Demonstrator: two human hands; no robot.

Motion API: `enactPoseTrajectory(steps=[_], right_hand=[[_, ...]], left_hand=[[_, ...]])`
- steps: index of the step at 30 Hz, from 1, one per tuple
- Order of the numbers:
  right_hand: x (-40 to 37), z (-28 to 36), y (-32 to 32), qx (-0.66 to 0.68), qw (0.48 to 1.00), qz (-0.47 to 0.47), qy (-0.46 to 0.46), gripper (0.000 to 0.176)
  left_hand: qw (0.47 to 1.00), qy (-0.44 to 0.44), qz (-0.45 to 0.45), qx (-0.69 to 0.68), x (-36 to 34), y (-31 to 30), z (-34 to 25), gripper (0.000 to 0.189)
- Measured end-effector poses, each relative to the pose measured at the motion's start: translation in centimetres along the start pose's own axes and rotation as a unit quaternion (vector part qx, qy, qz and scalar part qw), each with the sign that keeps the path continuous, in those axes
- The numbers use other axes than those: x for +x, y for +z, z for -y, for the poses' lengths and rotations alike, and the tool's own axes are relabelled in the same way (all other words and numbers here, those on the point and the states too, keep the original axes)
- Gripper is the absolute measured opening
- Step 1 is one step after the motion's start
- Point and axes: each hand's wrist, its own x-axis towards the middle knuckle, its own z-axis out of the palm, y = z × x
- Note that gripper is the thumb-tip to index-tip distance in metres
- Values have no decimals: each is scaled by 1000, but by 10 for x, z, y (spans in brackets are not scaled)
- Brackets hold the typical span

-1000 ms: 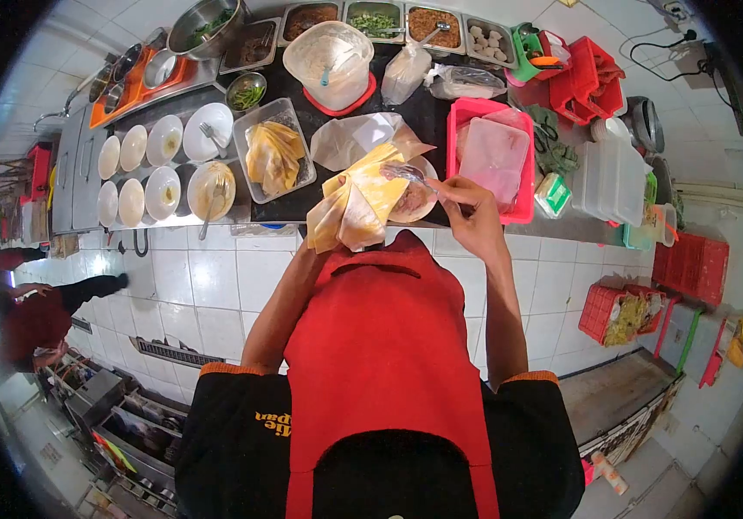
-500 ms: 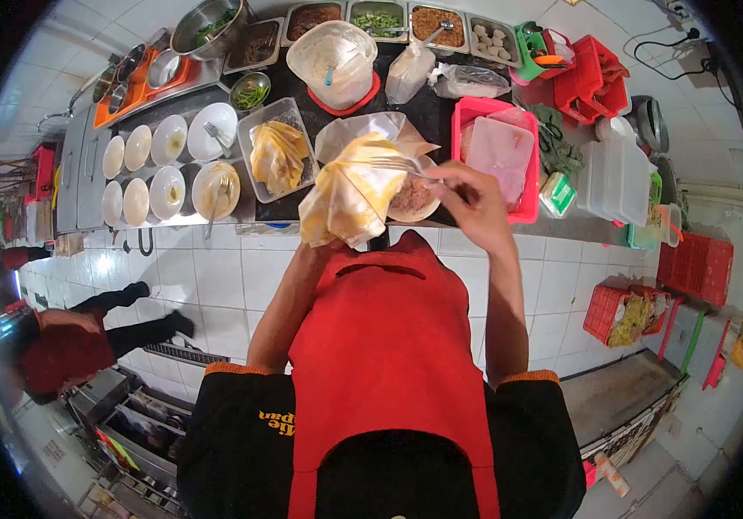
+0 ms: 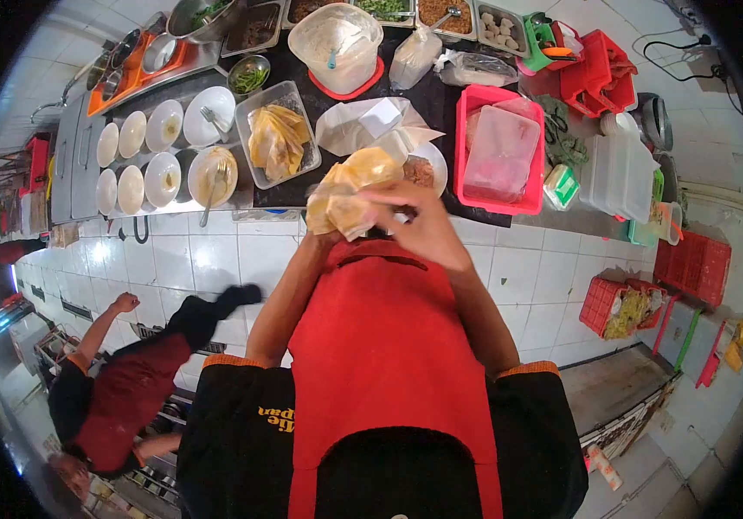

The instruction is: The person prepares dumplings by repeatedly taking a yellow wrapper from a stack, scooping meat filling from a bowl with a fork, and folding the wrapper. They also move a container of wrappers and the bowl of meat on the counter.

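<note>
A fanned stack of yellowish dough wrappers (image 3: pixel 356 177) rests on my left hand (image 3: pixel 326 237), which is mostly hidden beneath it. Its front wrappers are bent over and bunched. My right hand (image 3: pixel 423 227) reaches across to the stack's right side, fingers closed and touching the wrappers. The fork seen in it earlier is now hidden by the fingers and blur. Just beyond stands a plate of minced meat filling (image 3: pixel 420 173), beside crumpled white paper (image 3: pixel 345 128). A clear tub (image 3: pixel 260 104) to the left holds more folded yellow wrappers (image 3: pixel 278 143).
Used bowls and plates (image 3: pixel 164 177) line the counter's left. A white bucket (image 3: pixel 337 43) stands behind the paper. On the right are a pink basket (image 3: pixel 527 203) with a lidded box and stacked clear containers (image 3: pixel 618 177). A co-worker (image 3: pixel 133 389) is at lower left.
My right hand moved left and down from above the filling plate to the wrappers. The wrappers, spread flat before, are now bent and bunched. The co-worker came further into view.
</note>
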Motion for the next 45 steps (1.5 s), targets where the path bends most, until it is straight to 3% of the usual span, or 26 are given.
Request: enactPoseTrajectory(steps=[3,5,6,8,10,11,14,17,21,25,27,28,30,32,34,36,39,41,43,45], right_hand=[[-14,-40,-44,-89,991,-69,72,25],[-32,-71,-66,-362,912,-65,180,22],[-33,-81,-64,-363,912,-64,180,22],[-39,-94,-61,-457,836,-68,296,23],[-46,-111,-49,-478,824,-75,297,24],[-46,-116,-47,-497,813,-84,292,25],[-51,-97,-52,-453,851,-70,256,23],[-45,-105,-46,-475,836,-123,247,21],[-52,-102,-32,-480,841,-73,240,16],[-51,-103,-36,-476,839,-93,247,20],[-48,-111,-34,-489,826,-129,249,24],[-52,-113,-33,-488,826,-129,250,24],[-54,-110,-29,-499,841,-77,195,24],[-53,-105,-27,-484,845,-62,218,24],[-48,-105,-26,-488,837,-94,228,23],[-47,-109,-24,-475,849,-89,216,22],[-52,-122,-26,-449,866,-82,205,20],[-52,-130,-28,-439,872,-78,204,19],[-50,-135,-26,-449,861,-97,217,18],[-48,-115,-27,-437,873,-64,207,18]], left_hand=[[967,-70,-21,-242,-13,43,-20,62],[963,-86,-17,-255,-18,30,-13,63],[959,-104,-11,-264,-19,16,-6,63],[949,-117,-3,-294,-12,-34,21,64],[994,-65,-51,-71,-7,-62,43,60],[978,-109,-7,-177,-11,-34,33,53],[990,-86,31,-103,-8,-31,38,48],[994,-74,44,-64,-4,-39,42,45],[995,-66,58,-55,-2,-46,45,40],[990,-66,79,-94,-2,-50,46,38],[982,-5,58,181,2,-53,47,37],[982,-6,58,181,1,-55,48,37],[998,-57,34,8,4,-75,56,36],[995,-37,49,73,19,-127,90,37],[988,-15,65,137,21,-120,89,39],[993,-93,-43,-51,0,-36,43,34],[999,-40,19,13,4,-58,51,35],[997,-47,8,67,14,-102,62,35],[991,-52,-6,121,13,-95,58,35],[969,-114,116,-184,3,-24,31,34]])
